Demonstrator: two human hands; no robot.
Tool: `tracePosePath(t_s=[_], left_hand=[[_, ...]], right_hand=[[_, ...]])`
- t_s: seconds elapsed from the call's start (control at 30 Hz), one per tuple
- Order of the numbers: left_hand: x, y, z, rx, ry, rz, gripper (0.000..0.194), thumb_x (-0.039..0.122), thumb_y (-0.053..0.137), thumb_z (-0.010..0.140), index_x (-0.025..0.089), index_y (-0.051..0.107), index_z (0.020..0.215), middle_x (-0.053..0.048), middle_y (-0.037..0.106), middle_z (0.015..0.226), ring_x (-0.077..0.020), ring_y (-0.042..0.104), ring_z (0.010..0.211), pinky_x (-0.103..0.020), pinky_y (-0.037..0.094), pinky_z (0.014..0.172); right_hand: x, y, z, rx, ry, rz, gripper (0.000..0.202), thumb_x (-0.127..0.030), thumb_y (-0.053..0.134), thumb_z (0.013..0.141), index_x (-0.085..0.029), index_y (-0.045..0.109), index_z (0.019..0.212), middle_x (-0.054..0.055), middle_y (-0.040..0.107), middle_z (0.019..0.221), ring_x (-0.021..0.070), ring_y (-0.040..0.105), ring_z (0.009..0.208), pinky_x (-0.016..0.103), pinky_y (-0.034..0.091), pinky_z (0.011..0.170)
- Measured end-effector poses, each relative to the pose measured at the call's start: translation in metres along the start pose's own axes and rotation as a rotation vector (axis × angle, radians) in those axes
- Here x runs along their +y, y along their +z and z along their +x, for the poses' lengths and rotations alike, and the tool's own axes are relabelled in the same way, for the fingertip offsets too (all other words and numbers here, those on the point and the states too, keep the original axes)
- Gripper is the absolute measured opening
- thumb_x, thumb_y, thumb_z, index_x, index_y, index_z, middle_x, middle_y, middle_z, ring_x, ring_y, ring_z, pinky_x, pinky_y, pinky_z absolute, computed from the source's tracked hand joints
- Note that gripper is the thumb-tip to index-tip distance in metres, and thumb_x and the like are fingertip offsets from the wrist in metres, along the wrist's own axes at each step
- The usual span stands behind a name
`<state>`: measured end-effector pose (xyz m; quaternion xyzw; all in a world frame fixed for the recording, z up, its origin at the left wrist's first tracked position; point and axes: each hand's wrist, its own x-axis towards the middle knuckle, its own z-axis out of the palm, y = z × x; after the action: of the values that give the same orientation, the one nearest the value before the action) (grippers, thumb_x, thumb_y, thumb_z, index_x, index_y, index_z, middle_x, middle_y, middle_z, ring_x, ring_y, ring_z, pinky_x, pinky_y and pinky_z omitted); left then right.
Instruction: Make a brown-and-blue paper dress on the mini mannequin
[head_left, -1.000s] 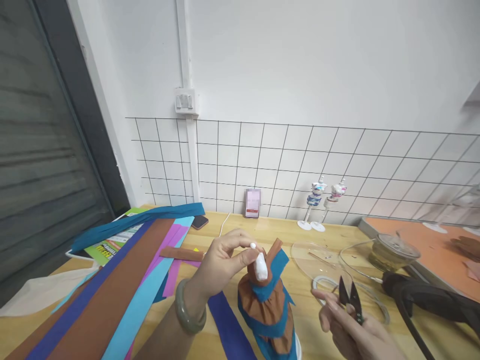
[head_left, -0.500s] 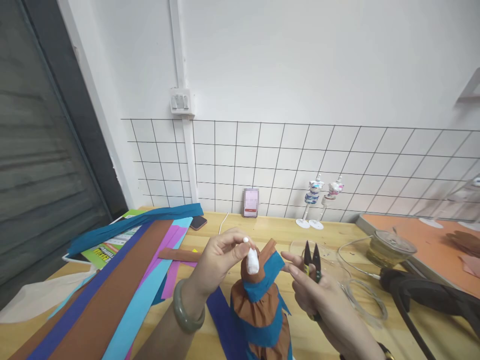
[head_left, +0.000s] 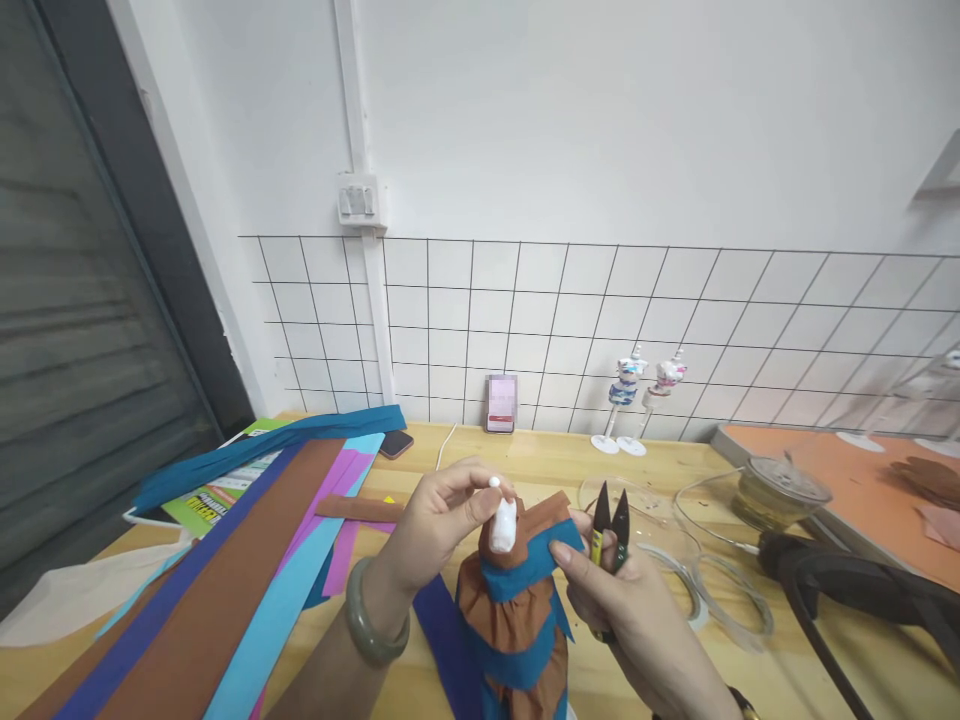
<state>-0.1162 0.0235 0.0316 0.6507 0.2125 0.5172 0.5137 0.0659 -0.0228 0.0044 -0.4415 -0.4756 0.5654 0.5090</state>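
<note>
In the middle stands a small white mannequin form (head_left: 504, 525) dressed in pleated brown and blue layers, a dress (head_left: 517, 620) of paper or cloth. My left hand (head_left: 442, 515) is closed, thumb and fingers pinching at the form's neck and shoulder. A brown-and-blue strip (head_left: 544, 550) runs round the bodice and sticks out to the right. Its free end is pinched between the thumb and fingers of my right hand (head_left: 611, 585). That same hand also carries thread snips (head_left: 611, 525), their dark blades apart and pointing up.
Brown, blue and purple strips (head_left: 217, 560) lie over a magazine on the left. Two small dressed mannequins (head_left: 628, 385) stand at the back by a phone (head_left: 501, 403). On the right are a glass bowl (head_left: 780, 495), clear tubing (head_left: 731, 590) and a black cable-like object (head_left: 847, 590).
My right hand has moved slightly left and its thumb and fingers have taken hold of the strip's free end, drawing it out to the right. My left hand stays at the neck.
</note>
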Motion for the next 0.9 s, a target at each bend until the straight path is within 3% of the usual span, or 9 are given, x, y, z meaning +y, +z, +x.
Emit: tracePosePath(t_s=[0.1, 0.2, 0.33, 0.43, 0.63, 0.73, 0.9], left_hand=[[-0.001, -0.002, 0.000, 0.010, 0.008, -0.027, 0.017, 0.031, 0.057, 0.085, 0.016, 0.066, 0.082, -0.007, 0.060, 0.083, -0.0186, 0.057, 0.084, -0.029, 0.047, 0.072], [-0.003, -0.005, 0.001, 0.047, 0.019, 0.002, 0.018, 0.032, 0.057, 0.085, 0.016, 0.066, 0.083, -0.007, 0.060, 0.085, -0.0189, 0.057, 0.085, -0.030, 0.047, 0.074], [-0.003, -0.007, 0.001, 0.071, 0.049, 0.064, 0.020, 0.033, 0.056, 0.086, 0.016, 0.065, 0.085, -0.008, 0.060, 0.089, -0.0197, 0.057, 0.086, -0.033, 0.047, 0.077], [0.000, -0.006, 0.000, 0.093, 0.111, 0.162, 0.018, 0.031, 0.054, 0.087, 0.016, 0.065, 0.085, -0.008, 0.061, 0.090, -0.0223, 0.056, 0.094, -0.035, 0.046, 0.082], [0.005, 0.008, 0.000, 0.100, 0.445, 0.548, 0.011, 0.017, 0.054, 0.086, 0.020, 0.065, 0.087, -0.007, 0.066, 0.086, -0.0232, 0.056, 0.099, -0.042, 0.041, 0.089], [0.000, 0.018, -0.004, 0.107, 0.626, 0.789, 0.017, 0.012, 0.054, 0.084, 0.023, 0.065, 0.091, -0.005, 0.069, 0.083, -0.0232, 0.057, 0.096, -0.041, 0.038, 0.087], [-0.017, 0.032, -0.016, 0.054, 0.832, 1.149, 0.034, 0.009, 0.053, 0.084, 0.025, 0.059, 0.114, -0.001, 0.073, 0.095, -0.0218, 0.058, 0.097, -0.040, 0.028, 0.090]], right_hand=[[-0.002, -0.002, -0.004, 0.067, -0.001, -0.030, 0.049, -0.051, 0.067, 0.073, -0.016, 0.054, 0.105, -0.012, 0.023, 0.051, 0.0044, 0.015, 0.044, 0.020, 0.010, 0.042], [0.004, -0.010, -0.005, 0.138, 0.007, -0.075, 0.050, -0.060, 0.058, 0.076, -0.017, 0.056, 0.100, -0.012, 0.022, 0.047, 0.0050, 0.016, 0.041, 0.020, 0.011, 0.040], [0.023, -0.021, -0.007, 0.054, -0.008, 0.000, 0.066, -0.080, 0.042, 0.068, -0.020, 0.054, 0.094, -0.008, 0.043, 0.045, 0.0028, 0.014, 0.031, 0.020, 0.009, 0.034], [0.032, -0.022, -0.013, 0.054, -0.009, -0.036, 0.070, -0.084, 0.040, 0.064, -0.020, 0.053, 0.089, -0.008, 0.040, 0.042, 0.0035, 0.015, 0.033, 0.020, 0.009, 0.035], [0.025, -0.012, -0.030, 0.119, 0.002, -0.028, 0.054, -0.072, 0.055, 0.069, -0.019, 0.056, 0.079, -0.008, 0.031, 0.051, 0.0055, 0.024, 0.044, 0.020, 0.016, 0.041], [0.022, -0.007, -0.033, 0.180, 0.066, -0.037, 0.053, -0.068, 0.063, 0.065, -0.017, 0.057, 0.078, -0.008, 0.027, 0.054, 0.0056, 0.023, 0.046, 0.019, 0.016, 0.043], [0.021, -0.004, -0.034, 0.219, 0.081, 0.044, 0.048, -0.064, 0.067, 0.064, -0.019, 0.049, 0.066, -0.009, 0.027, 0.048, 0.0048, 0.022, 0.042, 0.021, 0.012, 0.042]])
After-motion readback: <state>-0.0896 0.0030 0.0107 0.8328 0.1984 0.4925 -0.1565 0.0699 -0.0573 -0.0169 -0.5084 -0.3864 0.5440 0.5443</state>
